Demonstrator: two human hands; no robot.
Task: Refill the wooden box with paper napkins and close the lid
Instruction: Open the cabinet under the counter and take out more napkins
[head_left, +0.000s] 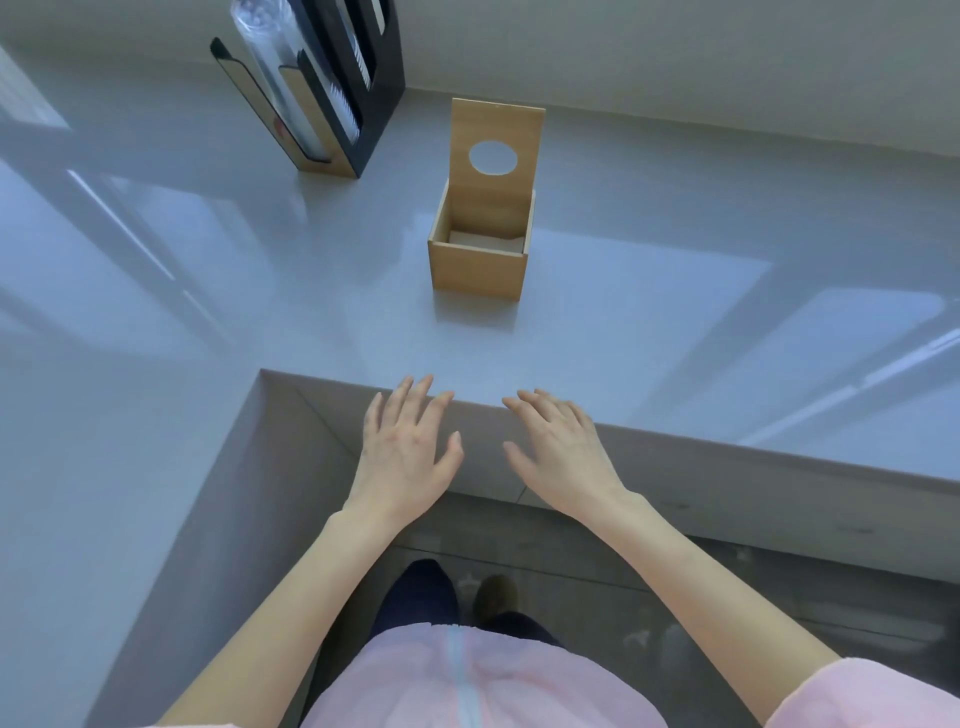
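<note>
Glossy grey worktop (156, 312) is seen — wooden box (480, 260) stands with lid (496, 143) upright; left hand (408, 447) and right hand (558, 449) are spread, nothing gripped.

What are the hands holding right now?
Nothing. The left hand and right hand are both open and empty near the counter edge, apart from the wooden box.

text: none readable | wooden box (480, 260): plain wood, no label or brand | lid (496, 140): bare, only a round hole | black holder (332, 88): a small reddish mark low on its front, too blurred to read | countertop (649, 322): no signs or numbers
</note>
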